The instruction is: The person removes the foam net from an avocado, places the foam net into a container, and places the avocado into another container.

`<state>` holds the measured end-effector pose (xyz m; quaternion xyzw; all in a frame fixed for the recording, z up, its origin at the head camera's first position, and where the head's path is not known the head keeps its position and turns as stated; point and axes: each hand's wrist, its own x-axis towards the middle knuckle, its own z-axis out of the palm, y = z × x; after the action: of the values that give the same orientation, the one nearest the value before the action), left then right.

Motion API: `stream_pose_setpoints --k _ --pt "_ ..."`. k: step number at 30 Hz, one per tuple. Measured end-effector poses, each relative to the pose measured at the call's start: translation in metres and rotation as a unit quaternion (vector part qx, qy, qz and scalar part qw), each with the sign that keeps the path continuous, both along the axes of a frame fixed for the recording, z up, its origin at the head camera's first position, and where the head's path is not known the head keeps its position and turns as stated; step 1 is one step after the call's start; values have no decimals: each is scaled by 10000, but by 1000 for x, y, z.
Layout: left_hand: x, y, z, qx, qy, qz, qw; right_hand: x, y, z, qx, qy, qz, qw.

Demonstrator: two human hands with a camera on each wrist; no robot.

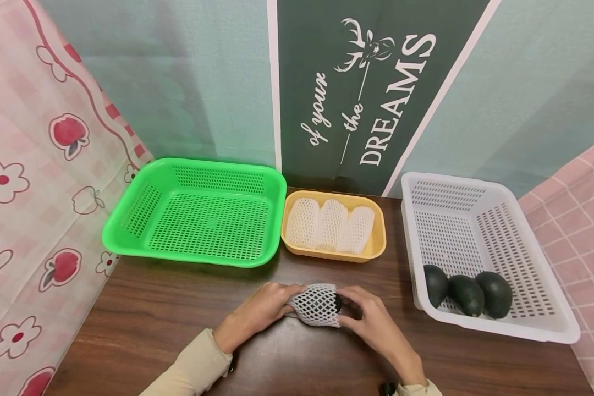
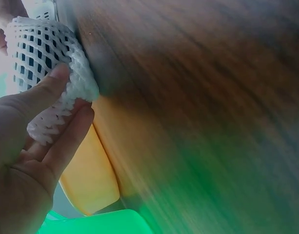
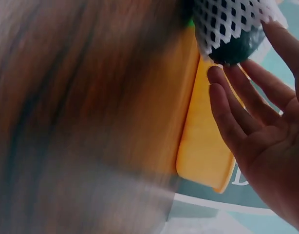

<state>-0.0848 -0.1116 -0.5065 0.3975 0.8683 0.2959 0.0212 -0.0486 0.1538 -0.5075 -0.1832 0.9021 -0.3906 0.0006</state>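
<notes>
A dark green avocado (image 3: 237, 48) sits mostly inside a white foam net (image 1: 314, 305), one bare end showing on the right. My left hand (image 1: 275, 303) pinches the gathered left end of the net; in the left wrist view the thumb (image 2: 59, 73) lies on the mesh. At the other end, my right hand (image 1: 371, 319) holds the avocado between thumb and fingers, the thumb at the net's edge and fingertips (image 3: 216, 73) by the bare end. Both hands are just above the wooden table. Three more avocados (image 1: 466, 295) lie in the white basket (image 1: 505, 327) at the right.
Behind the hands, a yellow tray (image 1: 378, 242) holds three folded foam nets (image 1: 333, 224). A green basket (image 1: 193, 258) with nothing in it stands left of the tray. The brown wooden table (image 1: 168, 297) meets a patterned cloth (image 1: 64, 220) at the left and a curtain behind.
</notes>
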Motion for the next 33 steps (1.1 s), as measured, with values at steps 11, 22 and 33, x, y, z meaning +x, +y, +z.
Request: stream_pose_setpoints --k 11,22,33 --pt "0 2 -1 -110 -22 122 9999 -2 -15 -8 -26 -76 -189 9998" --pt "1 2 -4 -98 232 153 9996 -1 -21 -8 60 -466 81 9989" --pt "0 0 -5 -63 79 41 9999 4 -14 -7 401 -357 207 9983"
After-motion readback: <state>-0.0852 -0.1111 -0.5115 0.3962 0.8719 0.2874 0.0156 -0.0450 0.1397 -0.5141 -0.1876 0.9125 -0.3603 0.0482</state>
